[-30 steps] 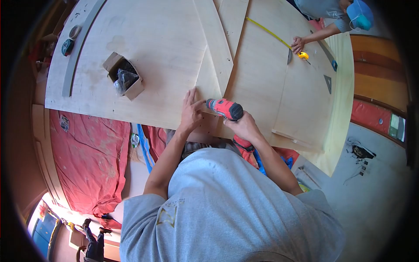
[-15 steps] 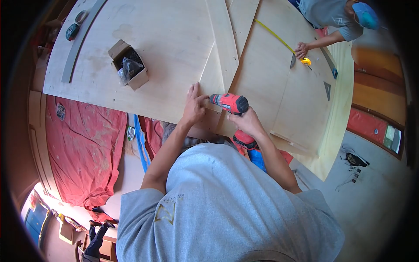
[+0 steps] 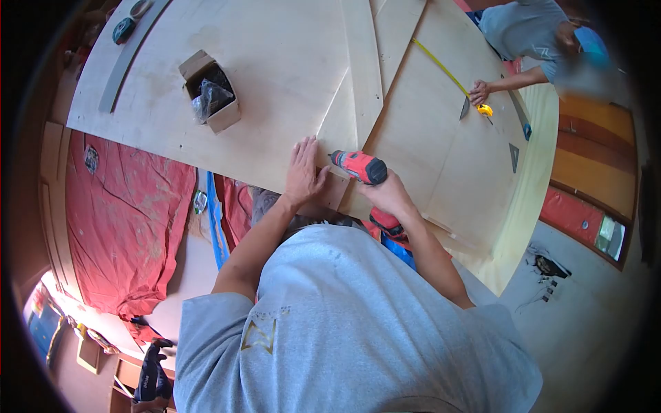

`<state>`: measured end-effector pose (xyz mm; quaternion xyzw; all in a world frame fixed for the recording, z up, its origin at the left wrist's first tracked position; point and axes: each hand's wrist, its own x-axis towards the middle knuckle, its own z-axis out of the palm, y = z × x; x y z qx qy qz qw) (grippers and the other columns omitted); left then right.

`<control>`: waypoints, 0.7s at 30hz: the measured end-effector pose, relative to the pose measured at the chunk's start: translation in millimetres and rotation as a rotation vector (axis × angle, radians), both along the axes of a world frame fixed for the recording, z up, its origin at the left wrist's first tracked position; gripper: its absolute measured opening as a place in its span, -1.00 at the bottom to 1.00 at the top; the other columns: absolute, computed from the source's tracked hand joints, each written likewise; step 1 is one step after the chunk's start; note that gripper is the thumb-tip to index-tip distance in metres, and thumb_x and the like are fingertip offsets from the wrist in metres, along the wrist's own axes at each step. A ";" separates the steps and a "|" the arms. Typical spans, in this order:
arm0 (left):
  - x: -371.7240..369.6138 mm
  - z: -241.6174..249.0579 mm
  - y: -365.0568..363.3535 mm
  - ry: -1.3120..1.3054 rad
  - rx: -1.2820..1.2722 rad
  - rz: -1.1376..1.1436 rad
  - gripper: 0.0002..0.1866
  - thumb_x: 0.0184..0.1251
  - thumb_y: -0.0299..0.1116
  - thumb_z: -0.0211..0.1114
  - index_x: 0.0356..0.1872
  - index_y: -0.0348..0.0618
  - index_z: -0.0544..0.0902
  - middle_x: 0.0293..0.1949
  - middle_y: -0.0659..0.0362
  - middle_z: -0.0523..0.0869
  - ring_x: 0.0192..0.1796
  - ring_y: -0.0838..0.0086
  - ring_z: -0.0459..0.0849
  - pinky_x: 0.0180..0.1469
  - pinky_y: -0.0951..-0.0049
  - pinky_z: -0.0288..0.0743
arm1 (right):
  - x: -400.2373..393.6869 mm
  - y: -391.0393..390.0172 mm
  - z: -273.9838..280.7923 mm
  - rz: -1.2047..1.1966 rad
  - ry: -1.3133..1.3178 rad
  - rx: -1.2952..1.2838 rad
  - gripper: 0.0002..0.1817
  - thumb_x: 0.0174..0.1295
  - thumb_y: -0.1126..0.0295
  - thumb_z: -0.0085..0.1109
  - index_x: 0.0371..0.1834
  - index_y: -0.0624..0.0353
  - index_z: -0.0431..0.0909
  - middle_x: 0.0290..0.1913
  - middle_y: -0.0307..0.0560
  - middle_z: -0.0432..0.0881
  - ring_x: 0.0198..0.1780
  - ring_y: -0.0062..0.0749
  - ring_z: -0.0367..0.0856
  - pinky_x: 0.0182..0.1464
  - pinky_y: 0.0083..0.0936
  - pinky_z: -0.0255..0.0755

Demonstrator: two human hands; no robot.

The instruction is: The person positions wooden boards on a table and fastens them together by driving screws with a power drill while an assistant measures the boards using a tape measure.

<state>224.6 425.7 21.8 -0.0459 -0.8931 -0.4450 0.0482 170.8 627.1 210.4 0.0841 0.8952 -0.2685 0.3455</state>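
Observation:
My right hand point(image 3: 391, 195) is wrapped around the handle of a red and black cordless drill point(image 3: 361, 166). The drill lies nearly level, and its tip points left at a wooden strip point(image 3: 341, 127) on the large plywood panel point(image 3: 268, 89). My left hand point(image 3: 304, 173) rests flat on the wood just left of the tip, fingers stretched and thumb toward the drill. Beneath my right hand, the drill's red battery end point(image 3: 385, 221) shows in part.
An open cardboard box point(image 3: 224, 118) holding plastic-wrapped items stands on the panel. Further left are a grey straight strip point(image 3: 131, 62) and a teal tape measure point(image 3: 124, 30). At upper right a co-worker's hand point(image 3: 479, 91) is by a yellow tape measure point(image 3: 485, 110). A red sheet point(image 3: 127, 227) hangs at left.
My left hand's fingers have gone from reaching at the drill tip to lying flat, slightly away from it. The drill stays in my right hand. The view has shifted slightly.

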 end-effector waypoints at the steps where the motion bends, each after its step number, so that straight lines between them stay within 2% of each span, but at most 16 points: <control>1: -0.6 -0.5 -0.1 -0.008 -0.002 -0.002 -0.13 0.46 -0.15 0.38 0.63 -0.38 0.19 0.63 -0.21 0.30 0.70 -0.09 0.19 0.74 -0.08 -0.06 | -1.9 -1.6 0.5 0.011 -0.005 0.002 -0.65 0.12 0.24 0.34 -0.12 0.27 0.73 -0.21 0.38 0.78 -0.06 0.25 0.80 0.02 -0.05 0.64; 10: -1.7 -2.7 -2.2 -0.026 0.045 0.012 -0.07 0.43 -0.15 0.41 0.66 -0.37 0.15 0.62 -0.20 0.32 0.70 -0.08 0.21 0.75 -0.05 -0.04 | -8.9 -12.4 8.4 0.106 0.022 0.070 -0.63 0.13 0.25 0.33 -0.08 0.29 0.73 -0.17 0.38 0.78 -0.03 0.25 0.80 0.03 -0.07 0.64; 16: -2.6 -1.7 -4.3 -0.039 0.073 0.021 -0.08 0.42 -0.17 0.42 0.65 -0.37 0.17 0.62 -0.19 0.33 0.69 -0.07 0.22 0.74 -0.05 -0.01 | -0.4 -13.8 8.0 0.095 0.057 0.064 -0.64 0.14 0.25 0.42 -0.07 0.25 0.75 -0.21 0.30 0.80 -0.08 0.10 0.84 0.00 -0.12 0.65; 18: -3.6 -0.2 -6.3 -0.059 0.069 0.019 -0.09 0.42 -0.17 0.42 0.64 -0.37 0.17 0.62 -0.19 0.32 0.69 -0.07 0.22 0.74 -0.05 -0.01 | 1.9 -20.2 11.9 -0.008 0.037 0.071 -0.63 0.14 0.24 0.50 -0.05 0.22 0.76 -0.23 0.23 0.81 -0.14 0.01 0.85 -0.03 -0.15 0.65; 21: -3.1 -0.4 -6.6 -0.056 0.074 0.006 -0.10 0.43 -0.17 0.41 0.64 -0.37 0.18 0.63 -0.18 0.31 0.69 -0.06 0.22 0.74 -0.05 -0.01 | 0.0 -20.2 13.3 0.035 -0.047 0.111 -0.62 0.15 0.22 0.57 -0.04 0.19 0.77 -0.23 0.16 0.82 -0.20 -0.09 0.82 -0.04 -0.19 0.64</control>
